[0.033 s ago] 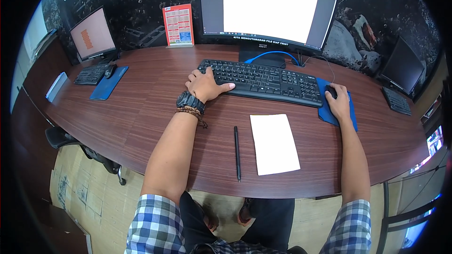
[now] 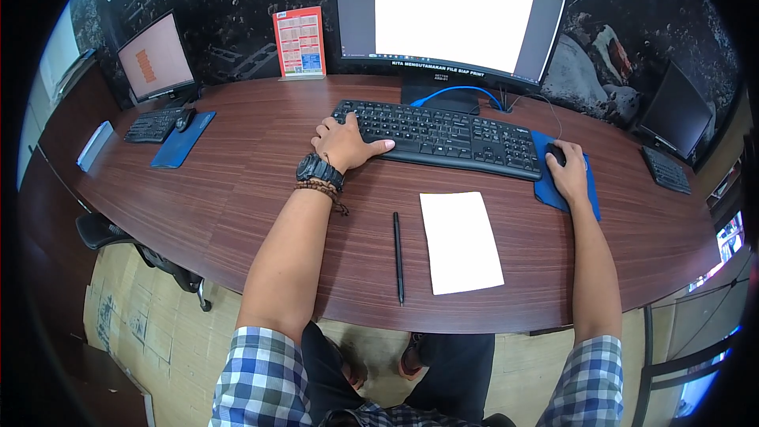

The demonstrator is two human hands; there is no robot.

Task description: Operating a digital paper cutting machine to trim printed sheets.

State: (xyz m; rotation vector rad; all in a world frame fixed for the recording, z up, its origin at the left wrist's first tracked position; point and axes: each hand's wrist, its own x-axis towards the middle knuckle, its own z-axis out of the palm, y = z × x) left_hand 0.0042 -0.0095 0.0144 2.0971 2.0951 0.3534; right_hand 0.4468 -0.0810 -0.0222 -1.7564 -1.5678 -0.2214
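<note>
My left hand [image 2: 345, 145] rests on the left end of a black keyboard [image 2: 462, 136], its fingers spread and its thumb out near the front row of keys. My right hand [image 2: 569, 171] is wrapped over a black computer mouse [image 2: 556, 155] on a blue mouse pad [image 2: 591, 196], just right of the keyboard. Behind the keyboard stands a large curved monitor [image 2: 455, 8] with a mostly white page on its screen. Between my forearms lie a black pen [image 2: 398, 257] and a white sheet of paper [image 2: 462, 243], apart from both hands.
A second monitor [image 2: 156, 58] stands at the left with a keyboard [image 2: 150, 126] and a blue mouse pad [image 2: 183, 142]. A red and white desk calendar [image 2: 300, 43] stands at the back. A dark monitor [image 2: 677, 111] is at the right. A blue cable [image 2: 443, 90] runs behind my keyboard.
</note>
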